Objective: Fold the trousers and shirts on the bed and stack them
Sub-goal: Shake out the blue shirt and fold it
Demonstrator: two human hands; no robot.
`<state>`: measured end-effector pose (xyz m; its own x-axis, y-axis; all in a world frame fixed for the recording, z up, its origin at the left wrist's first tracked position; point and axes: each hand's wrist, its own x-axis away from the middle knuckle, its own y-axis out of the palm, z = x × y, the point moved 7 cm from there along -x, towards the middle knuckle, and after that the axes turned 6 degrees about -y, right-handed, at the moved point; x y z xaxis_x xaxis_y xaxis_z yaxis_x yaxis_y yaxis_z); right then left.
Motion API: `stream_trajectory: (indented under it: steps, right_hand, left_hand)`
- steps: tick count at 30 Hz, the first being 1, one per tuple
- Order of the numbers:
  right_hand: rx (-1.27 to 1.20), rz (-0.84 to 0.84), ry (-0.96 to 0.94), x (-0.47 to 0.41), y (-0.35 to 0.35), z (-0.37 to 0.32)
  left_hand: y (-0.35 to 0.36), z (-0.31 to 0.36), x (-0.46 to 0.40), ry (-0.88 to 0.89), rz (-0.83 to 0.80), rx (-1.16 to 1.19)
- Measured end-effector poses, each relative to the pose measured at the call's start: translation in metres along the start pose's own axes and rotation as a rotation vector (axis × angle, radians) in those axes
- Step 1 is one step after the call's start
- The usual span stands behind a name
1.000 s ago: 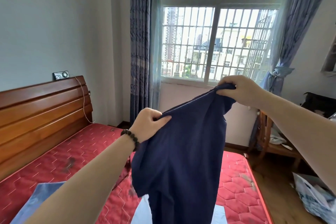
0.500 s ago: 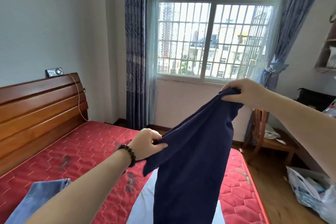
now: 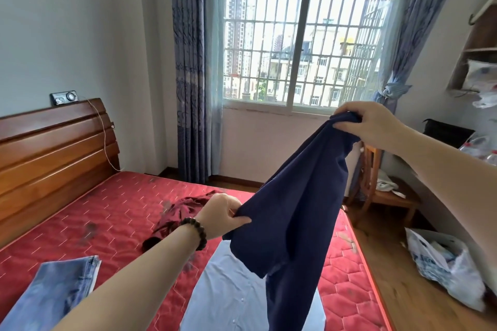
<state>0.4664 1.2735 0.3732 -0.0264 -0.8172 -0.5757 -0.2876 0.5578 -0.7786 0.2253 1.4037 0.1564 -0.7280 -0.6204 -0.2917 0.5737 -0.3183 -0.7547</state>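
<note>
Two hands pinch the dark navy soft cloth garment (image 3: 293, 212) aloft over the red quilted bed (image 3: 113, 212): right hand (image 3: 368, 123) at two o'clock, left hand (image 3: 223, 216) lower at eight, its held edge slanting between them.

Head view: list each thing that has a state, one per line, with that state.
Navy garment: unfolded, held up over the bed, hanging.
Left hand: shut on navy garment's lower edge.
Right hand: shut on navy garment's top, raised higher.
Jeans: folded, flat on the mattress.
Light blue shirt: lying flat, buttons up.
Red garment: crumpled, unfolded.
Left curtain: hanging loose.
Right curtain: tied back.
</note>
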Motion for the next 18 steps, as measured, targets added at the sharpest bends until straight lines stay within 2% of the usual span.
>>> stream_trajectory:
  steps: [4,7,13,18]
  right_hand:
    - [0.018,0.000,0.040,0.016,-0.012,0.002]
    - [0.053,0.029,0.066,0.033,-0.023,0.005]
    - [0.076,0.140,0.134,0.076,-0.033,0.018]
    - [0.022,0.206,0.218,0.120,-0.049,0.023]
  left_hand:
    - [-0.011,0.004,0.005,0.050,-0.060,-0.108]
    - [-0.034,0.011,0.007,0.082,-0.011,-0.131]
    - [-0.064,0.036,0.016,0.165,0.158,-0.077]
    - [-0.075,0.043,0.037,0.077,0.190,0.065]
